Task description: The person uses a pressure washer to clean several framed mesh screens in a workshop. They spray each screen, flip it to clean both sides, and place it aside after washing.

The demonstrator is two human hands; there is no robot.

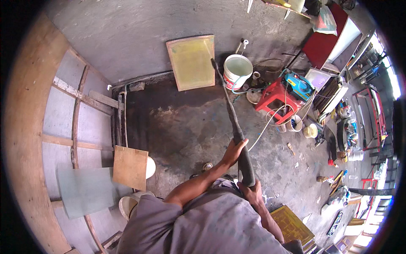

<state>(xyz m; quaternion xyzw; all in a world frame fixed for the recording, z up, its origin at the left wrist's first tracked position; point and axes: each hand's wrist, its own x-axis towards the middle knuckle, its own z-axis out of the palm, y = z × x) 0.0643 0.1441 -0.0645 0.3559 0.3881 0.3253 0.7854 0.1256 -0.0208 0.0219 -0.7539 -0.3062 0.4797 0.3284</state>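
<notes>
Both my hands are on a long dark pressure washer wand [233, 116], which points away from me toward the wall. My left hand [234, 153] wraps around its thick body farther forward. Closed on the rear grip is my right hand [252, 192]; the trigger is hidden. Beyond the nozzle, a framed printing screen [191, 65] with yellowish mesh leans against the wall, its lower edge on the wet floor. The nozzle tip overlaps the screen's right edge in the picture, and a faint pale streak shows there.
A white bucket [238, 67] of water stands under a wall tap [245, 42]. Right of it, a blue pressure washer [299, 86] sits on a red stool [277, 101], with a hose [265, 129] across the floor. A wooden board [130, 168] and glass sheet [86, 192] are at left.
</notes>
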